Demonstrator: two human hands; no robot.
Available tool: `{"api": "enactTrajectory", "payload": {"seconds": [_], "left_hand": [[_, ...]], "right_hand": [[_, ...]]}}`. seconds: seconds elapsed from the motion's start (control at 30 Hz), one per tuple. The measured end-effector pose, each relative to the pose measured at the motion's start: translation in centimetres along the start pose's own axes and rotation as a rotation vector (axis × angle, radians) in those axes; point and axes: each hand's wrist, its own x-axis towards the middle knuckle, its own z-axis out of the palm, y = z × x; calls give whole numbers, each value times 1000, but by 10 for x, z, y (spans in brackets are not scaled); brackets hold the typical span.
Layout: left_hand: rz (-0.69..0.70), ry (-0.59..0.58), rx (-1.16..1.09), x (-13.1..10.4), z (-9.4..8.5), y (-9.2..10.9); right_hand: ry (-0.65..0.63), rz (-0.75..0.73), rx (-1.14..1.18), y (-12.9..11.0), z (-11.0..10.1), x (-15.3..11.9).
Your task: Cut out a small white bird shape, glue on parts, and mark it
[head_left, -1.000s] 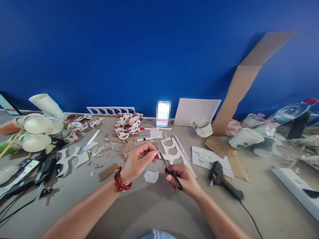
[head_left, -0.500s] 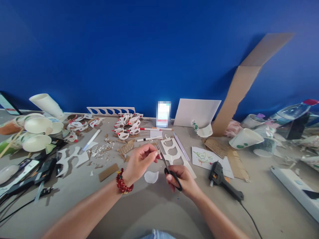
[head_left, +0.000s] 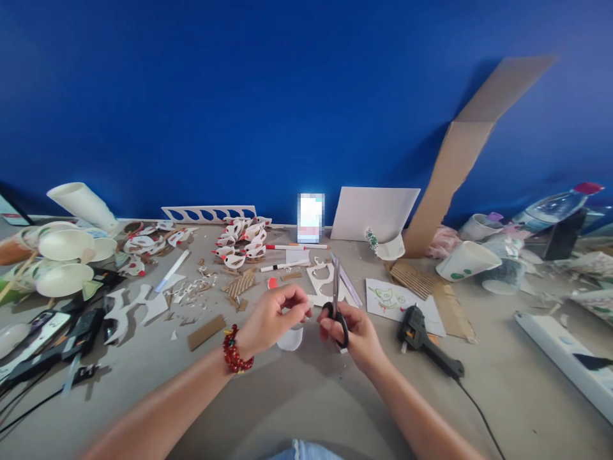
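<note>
My left hand (head_left: 274, 319), with a red bead bracelet (head_left: 234, 350) at the wrist, is closed in a pinch. A small white paper piece (head_left: 310, 299) shows at its fingertips. Black-handled scissors (head_left: 336, 281) are gripped in my right hand (head_left: 358, 335), blades pointing up and away, apart from the left fingers. Partly behind the left hand, a rounded white paper cup piece (head_left: 290, 340) lies on the table. Beyond both hands is a white sheet with cut-out holes (head_left: 322, 292).
Several white paper birds (head_left: 234, 260) with red beaks sit at the back. A glue gun (head_left: 424, 342) lies right, by a bird drawing (head_left: 387, 299). Paper scraps (head_left: 191, 287) and a cardboard strip (head_left: 205, 332) are left. Paper cups (head_left: 67, 278) stand far left; a power strip (head_left: 565, 364) lies far right.
The scissors have swung from leaning toward the left fingers to nearly upright, further right and away from them. My left hand has shifted slightly right, still pinching.
</note>
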Motion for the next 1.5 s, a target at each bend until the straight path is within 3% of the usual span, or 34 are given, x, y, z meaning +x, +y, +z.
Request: {"api": "enactTrajectory", "payload": {"seconds": [0.4, 0.67, 0.87, 1.03, 1.5], "left_hand": [[80, -84, 210, 0, 12, -7], [-9, -9, 31, -2, 17, -11], [56, 121, -7, -2, 6, -3], [98, 147, -40, -2, 3, 0], [75, 167, -82, -1, 5, -3]], "right_hand": [[-5, -16, -12, -1, 2, -1], [7, 1, -1, 4, 2, 0], [-189, 60, -35, 0, 2, 0], [-282, 68, -27, 3, 3, -2], [-266, 90, -34, 2, 5, -1]]}}
